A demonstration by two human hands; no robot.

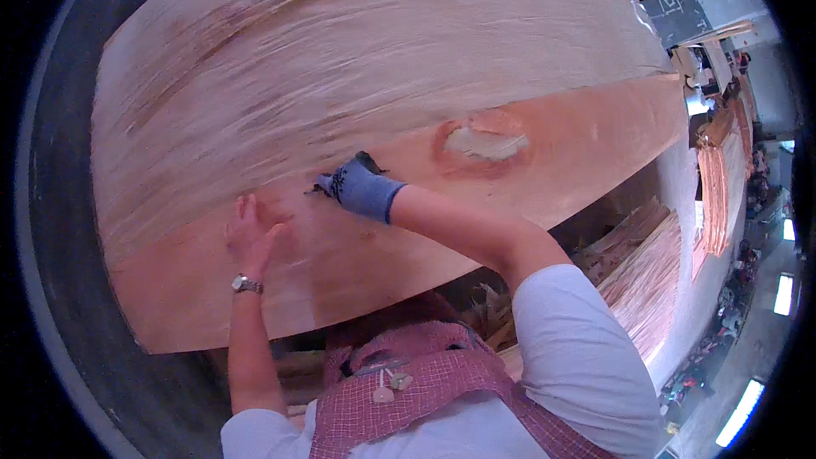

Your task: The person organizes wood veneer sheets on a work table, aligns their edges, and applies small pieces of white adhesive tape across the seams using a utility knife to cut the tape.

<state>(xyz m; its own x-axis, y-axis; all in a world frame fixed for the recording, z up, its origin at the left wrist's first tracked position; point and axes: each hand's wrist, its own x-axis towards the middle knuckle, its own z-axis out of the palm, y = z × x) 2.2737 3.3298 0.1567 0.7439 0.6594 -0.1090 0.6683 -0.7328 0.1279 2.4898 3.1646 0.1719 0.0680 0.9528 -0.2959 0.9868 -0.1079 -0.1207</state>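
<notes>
Left of centre: your left hand (pixel 250 234) spreads open on the veneer (pixel 382 259); centre: your gloved right hand (pixel 355 188) curls near its upper edge, cannot tell whether gripping

A stack of orange sheets (pixel 712 200) shows at far right; lower right, a bright light (pixel 739 413) and seemingly scattered clutter (pixel 712 359).
</notes>
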